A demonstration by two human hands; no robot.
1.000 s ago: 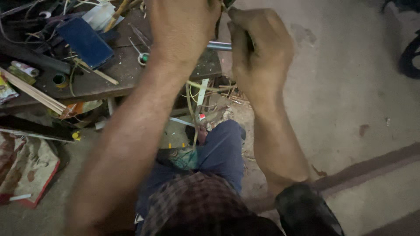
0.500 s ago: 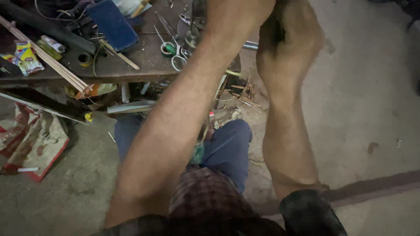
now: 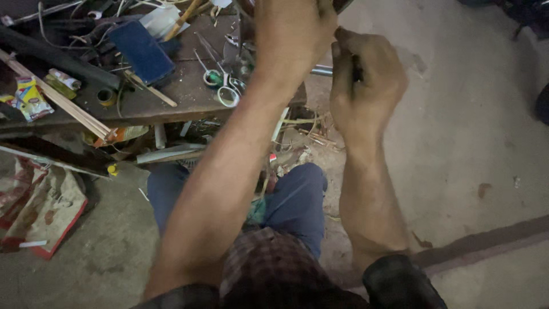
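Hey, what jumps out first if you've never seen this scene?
Two bare forearms fill the middle, the left hand and right hand raised together at the top, the right closed around a thin dark tool. Left of them is a cluttered wooden bench with a blue pad and green-handled scissors.

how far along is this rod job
Nothing looks finished. In hand: the right hand is clenched around a dark tool at a metal rod, and the left hand grips above it. What's left can't be judged: the hands hide the work.
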